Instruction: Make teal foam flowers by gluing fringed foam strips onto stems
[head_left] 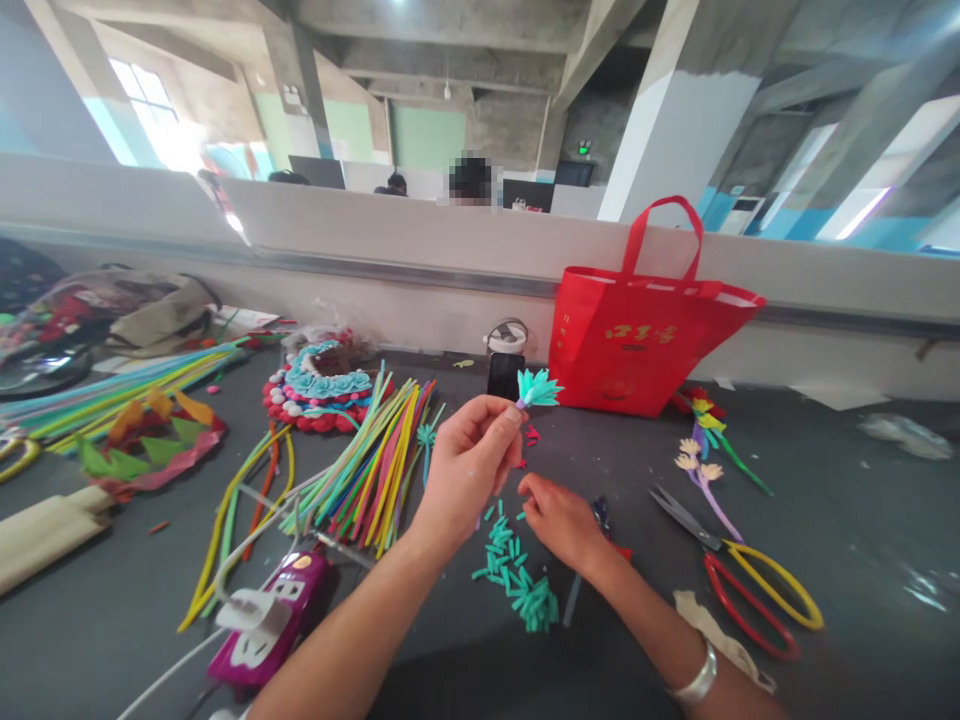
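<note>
Two bare hands lead in size: the left hand (472,445) pinches one turquoise, many-petalled, fuzzy-looking flower (538,388) at its 2 o'clock, while at 4 o'clock the right hand (561,517) curls loosely, round what I cannot tell. The flower should feel light, soft and easily crushed, best held at its narrow base. At 5 o'clock lie short, cut teal fuzzy-looking pieces (536,605), dozens, too crowded to count.
</note>
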